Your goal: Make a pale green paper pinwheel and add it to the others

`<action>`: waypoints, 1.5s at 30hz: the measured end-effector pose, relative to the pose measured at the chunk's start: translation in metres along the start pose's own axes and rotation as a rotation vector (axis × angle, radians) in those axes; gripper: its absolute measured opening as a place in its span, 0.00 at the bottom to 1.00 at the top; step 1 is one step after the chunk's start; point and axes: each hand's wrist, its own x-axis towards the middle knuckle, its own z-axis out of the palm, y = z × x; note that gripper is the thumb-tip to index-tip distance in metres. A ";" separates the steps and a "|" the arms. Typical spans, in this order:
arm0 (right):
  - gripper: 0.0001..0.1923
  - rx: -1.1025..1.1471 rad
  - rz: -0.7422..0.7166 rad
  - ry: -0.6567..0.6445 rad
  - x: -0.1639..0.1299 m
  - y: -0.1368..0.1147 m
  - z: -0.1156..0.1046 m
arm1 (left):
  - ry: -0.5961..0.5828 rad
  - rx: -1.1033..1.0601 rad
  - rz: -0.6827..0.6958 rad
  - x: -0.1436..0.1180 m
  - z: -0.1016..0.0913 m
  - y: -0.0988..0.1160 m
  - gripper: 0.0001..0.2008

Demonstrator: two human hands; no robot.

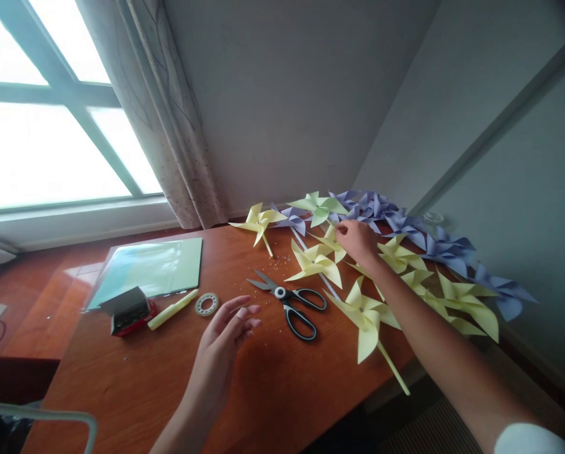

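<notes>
My right hand (359, 239) reaches over the paper pinwheels with its fingers pinched together. The short stick of a light green pinwheel (318, 207) runs into those fingers. Just below it lie a small yellow pinwheel (332, 243) and a larger yellow pinwheel (313, 261). Over the table, my left hand (223, 334) hangs with loosely curled fingers apart and nothing visible in them. Near its fingertips are black-handled scissors (287, 299), blades parted, and a roll of tape (207, 304). Under my right forearm, another yellow pinwheel (364, 313) rests with its stick toward the table's front edge.
Several purple pinwheels (377, 208) crowd the back right, with yellow ones in front. At the left lie a clear packet of coloured paper (154, 265), an opened small box (130, 312) and a rolled yellow paper stick (173, 309). White scraps dot the wooden table (169, 378).
</notes>
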 end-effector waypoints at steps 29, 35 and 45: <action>0.09 0.282 -0.345 -0.168 -0.110 -0.134 0.022 | 0.039 0.035 0.030 -0.001 0.000 0.003 0.17; 0.09 0.429 -0.424 -0.251 -0.124 -0.148 0.044 | 0.058 0.112 0.099 0.006 -0.006 0.006 0.14; 0.06 0.574 -0.553 -0.357 -0.137 -0.148 0.057 | 0.053 0.233 0.251 0.010 -0.003 0.010 0.09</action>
